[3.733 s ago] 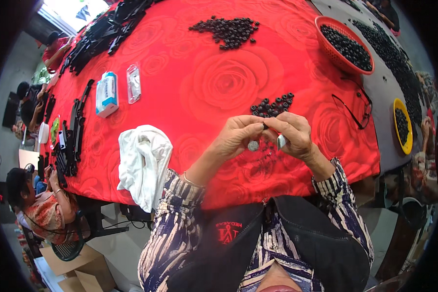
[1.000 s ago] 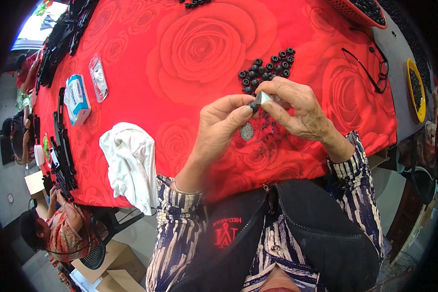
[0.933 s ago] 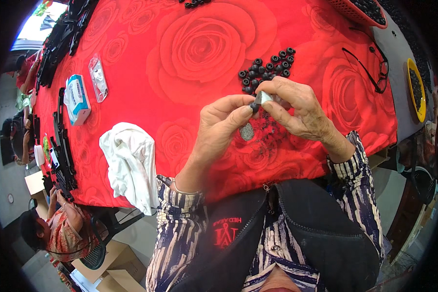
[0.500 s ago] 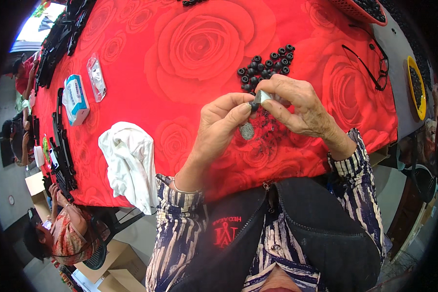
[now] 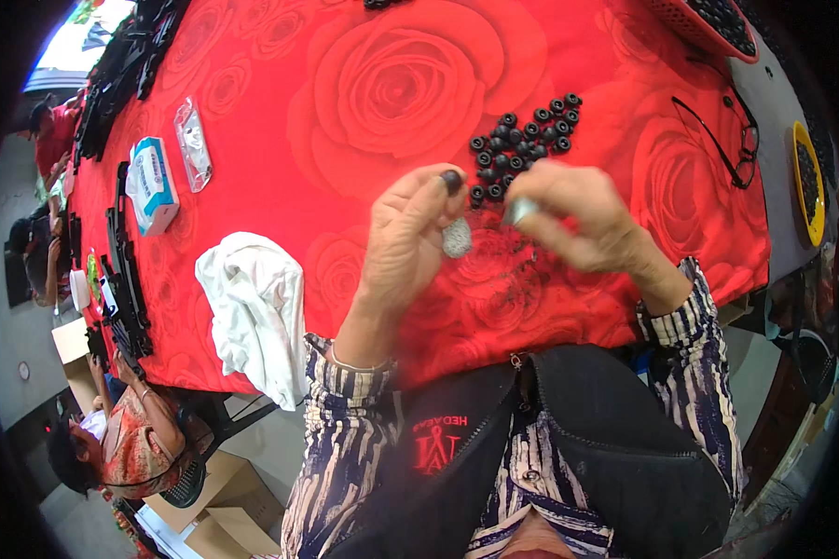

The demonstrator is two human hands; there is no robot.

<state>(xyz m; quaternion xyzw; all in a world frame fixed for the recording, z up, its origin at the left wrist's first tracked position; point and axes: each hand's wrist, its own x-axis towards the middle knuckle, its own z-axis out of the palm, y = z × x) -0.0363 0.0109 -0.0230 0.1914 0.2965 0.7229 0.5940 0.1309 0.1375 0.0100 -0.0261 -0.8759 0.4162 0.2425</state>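
Head view: a small black ring [image 5: 452, 178] sits pinched at the fingertips of the left hand [image 5: 405, 238], a grey pad [image 5: 456, 238] tucked under its thumb. The right hand [image 5: 578, 224] closes its fingers on a small silvery piece [image 5: 520, 211]. Just beyond both hands lies a pile of black rings [image 5: 522, 140] on the red rose-patterned tablecloth [image 5: 382, 93]. Black-framed glasses [image 5: 722, 140] lie to the right, a white cloth [image 5: 256, 312] to the left, a blue-and-white box [image 5: 152, 184] farther left.
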